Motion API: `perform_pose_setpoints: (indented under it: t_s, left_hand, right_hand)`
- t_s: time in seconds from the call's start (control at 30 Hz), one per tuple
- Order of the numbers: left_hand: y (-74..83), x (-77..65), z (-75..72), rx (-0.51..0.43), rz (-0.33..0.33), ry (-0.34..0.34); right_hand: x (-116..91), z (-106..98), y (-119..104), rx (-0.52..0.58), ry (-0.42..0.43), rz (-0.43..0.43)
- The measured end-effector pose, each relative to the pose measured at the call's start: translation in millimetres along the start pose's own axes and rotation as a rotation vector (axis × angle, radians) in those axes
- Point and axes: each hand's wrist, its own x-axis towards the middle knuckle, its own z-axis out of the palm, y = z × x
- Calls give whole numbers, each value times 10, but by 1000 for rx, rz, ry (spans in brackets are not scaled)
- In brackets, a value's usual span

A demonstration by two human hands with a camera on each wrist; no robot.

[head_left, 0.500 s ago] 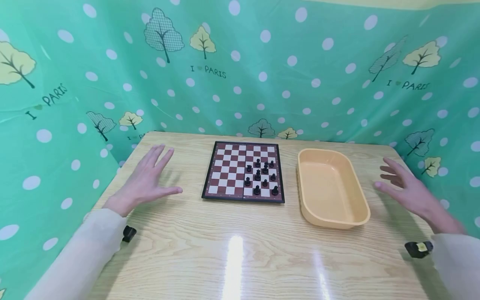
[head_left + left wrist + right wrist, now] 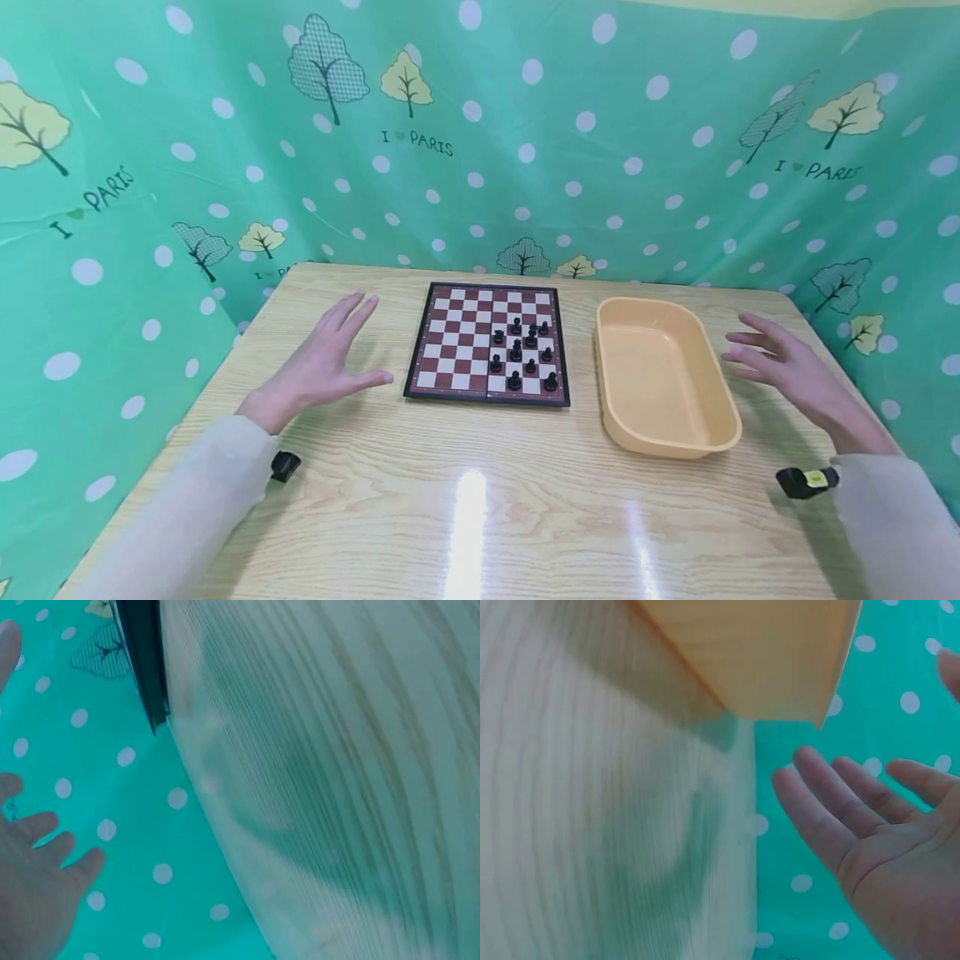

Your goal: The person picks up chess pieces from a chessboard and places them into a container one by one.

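Head view shows us black pieces [image 2: 515, 353], some hard to tell apart, on the chessboard [image 2: 471, 340] just beside the tan tray [image 2: 663, 375]. Dotted green cloth [image 2: 450, 192] hangs behind our wooden bench [image 2: 375, 508]. Left hand [image 2: 315, 367], fingers spread, and right hand [image 2: 798, 367], fingers loosely bent, hold nothing, both further inward than before.

On the table [image 2: 360, 500], the chessboard [image 2: 450, 340], with chess pieces [image 2: 515, 353] on its right half, lies between the left hand [image 2: 318, 362] and the tray [image 2: 663, 383], the right hand [image 2: 791, 367] right of that, the curtain [image 2: 450, 196] behind.
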Motion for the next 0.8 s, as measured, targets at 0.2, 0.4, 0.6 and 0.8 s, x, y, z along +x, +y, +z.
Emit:
perform_pose_setpoints:
  t_s: [0.2, 0.4, 0.6, 0.8]
  left_hand:
    - [166, 52, 70, -68, 4, -12]
    - [316, 115, 131, -118, 24, -25]
    - [457, 200, 206, -163, 47, -22]
    - [590, 267, 277, -214, 73, -21]
  right_hand:
    - [39, 70, -20, 96, -30, -14]
    - [64, 119, 2, 171, -40, -56]
    - [78, 140, 19, 168, -28, -11]
    - [92, 169, 8, 135, -28, 57]
